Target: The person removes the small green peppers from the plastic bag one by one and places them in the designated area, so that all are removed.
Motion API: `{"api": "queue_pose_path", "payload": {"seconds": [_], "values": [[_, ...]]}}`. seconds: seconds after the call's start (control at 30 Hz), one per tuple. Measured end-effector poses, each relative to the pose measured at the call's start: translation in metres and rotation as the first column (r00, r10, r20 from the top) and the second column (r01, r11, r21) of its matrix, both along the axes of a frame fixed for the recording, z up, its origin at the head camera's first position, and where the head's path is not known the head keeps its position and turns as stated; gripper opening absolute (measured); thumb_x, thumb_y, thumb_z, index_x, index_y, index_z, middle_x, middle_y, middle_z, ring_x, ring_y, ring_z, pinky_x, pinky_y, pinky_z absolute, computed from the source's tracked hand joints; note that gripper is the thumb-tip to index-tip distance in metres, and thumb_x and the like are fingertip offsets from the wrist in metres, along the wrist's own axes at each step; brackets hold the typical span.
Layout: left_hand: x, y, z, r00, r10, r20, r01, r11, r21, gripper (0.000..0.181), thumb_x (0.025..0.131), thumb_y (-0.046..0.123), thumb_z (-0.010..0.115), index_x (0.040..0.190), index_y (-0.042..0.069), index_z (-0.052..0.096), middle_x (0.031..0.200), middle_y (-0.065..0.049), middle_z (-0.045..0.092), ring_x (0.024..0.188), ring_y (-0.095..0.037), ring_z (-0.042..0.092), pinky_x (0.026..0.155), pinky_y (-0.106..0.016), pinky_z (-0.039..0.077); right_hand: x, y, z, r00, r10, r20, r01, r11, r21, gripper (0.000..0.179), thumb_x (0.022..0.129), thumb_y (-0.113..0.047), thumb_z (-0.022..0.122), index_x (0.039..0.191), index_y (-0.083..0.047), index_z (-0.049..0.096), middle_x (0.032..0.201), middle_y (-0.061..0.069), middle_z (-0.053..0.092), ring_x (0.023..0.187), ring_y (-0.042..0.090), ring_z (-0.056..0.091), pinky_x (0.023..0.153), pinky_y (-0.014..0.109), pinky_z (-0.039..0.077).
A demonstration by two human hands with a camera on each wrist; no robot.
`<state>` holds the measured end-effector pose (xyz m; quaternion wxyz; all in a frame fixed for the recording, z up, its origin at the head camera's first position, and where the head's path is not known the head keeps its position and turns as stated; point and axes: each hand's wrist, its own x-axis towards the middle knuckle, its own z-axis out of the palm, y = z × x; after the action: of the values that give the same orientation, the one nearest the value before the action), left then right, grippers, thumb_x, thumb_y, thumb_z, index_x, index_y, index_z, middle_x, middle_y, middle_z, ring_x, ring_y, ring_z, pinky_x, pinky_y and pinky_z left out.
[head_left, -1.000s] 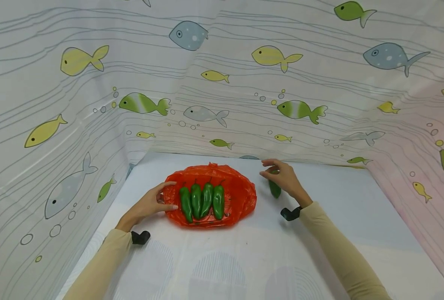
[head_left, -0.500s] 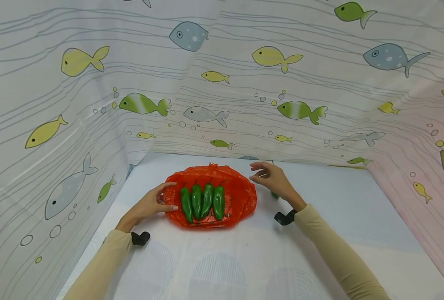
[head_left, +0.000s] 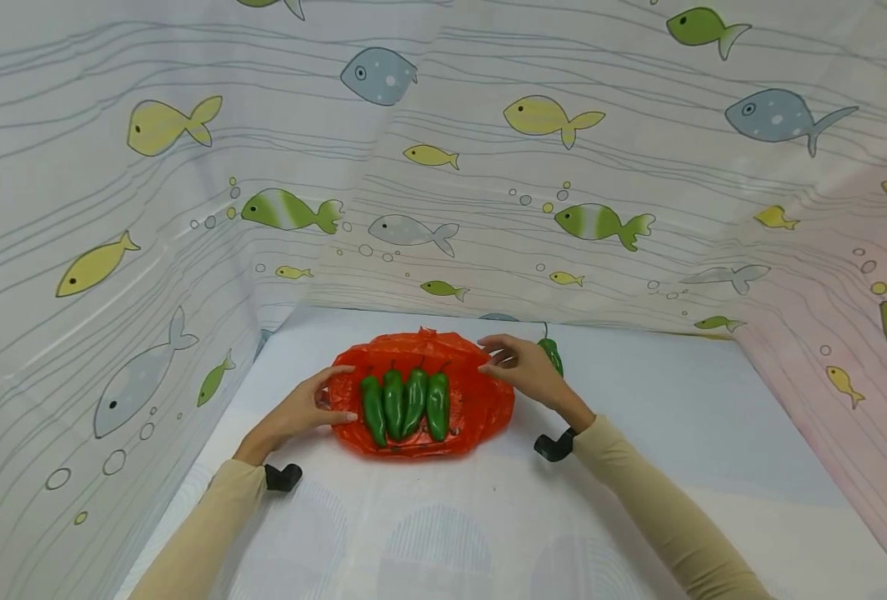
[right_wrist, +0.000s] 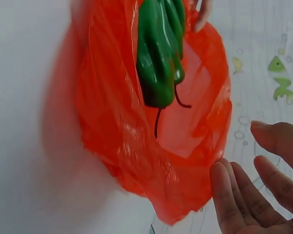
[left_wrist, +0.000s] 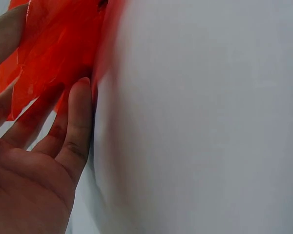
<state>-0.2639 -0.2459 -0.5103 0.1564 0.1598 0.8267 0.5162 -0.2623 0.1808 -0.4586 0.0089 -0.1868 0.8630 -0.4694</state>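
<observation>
A crinkled red plastic bag [head_left: 481, 392] lies spread on the white tabletop, its mouth toward me. Inside it several glossy green peppers [head_left: 415, 396] lie side by side, stems pointing away. My left hand [head_left: 303, 408] holds the bag's left side; in the left wrist view some of its fingers [left_wrist: 80, 107] show through or against the red film. At the bag's right rim hovers my right hand [head_left: 529, 367], its fingers apart and bent a little, fingertips close to the plastic in the right wrist view, with nothing held. Another green pepper [head_left: 552, 354] lies behind it, partly hidden.
A curtain [head_left: 473, 192] printed with fish surrounds the table at the back and both sides. Black wrist-worn cameras [head_left: 556, 446] stick out below each sleeve. The white tabletop [head_left: 443, 517] stretches in front of the bag.
My right hand has moved left, away from the lone pepper, which stays on the table, and over to the bag's right rim. The left hand stays in place.
</observation>
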Motion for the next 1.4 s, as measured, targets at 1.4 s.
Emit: {"api": "queue_pose_path", "payload": {"seconds": [1.4], "values": [[-0.001, -0.001, -0.001, 1.000, 0.005, -0.012, -0.005, 1.000, -0.026, 0.083, 0.084, 0.026, 0.088, 0.153, 0.018, 0.043, 0.125, -0.016, 0.060, 0.098, -0.030, 0.059, 0.082, -0.034, 0.053, -0.001, -0.067, -0.035, 0.991, 0.085, 0.103, -0.104, 0.976, 0.190, 0.069, 0.087, -0.033, 0.085, 0.143, -0.006, 0.055, 0.124, 0.009, 0.066, 0.098, 0.020, 0.066, 0.085, 0.037, 0.057]]}}
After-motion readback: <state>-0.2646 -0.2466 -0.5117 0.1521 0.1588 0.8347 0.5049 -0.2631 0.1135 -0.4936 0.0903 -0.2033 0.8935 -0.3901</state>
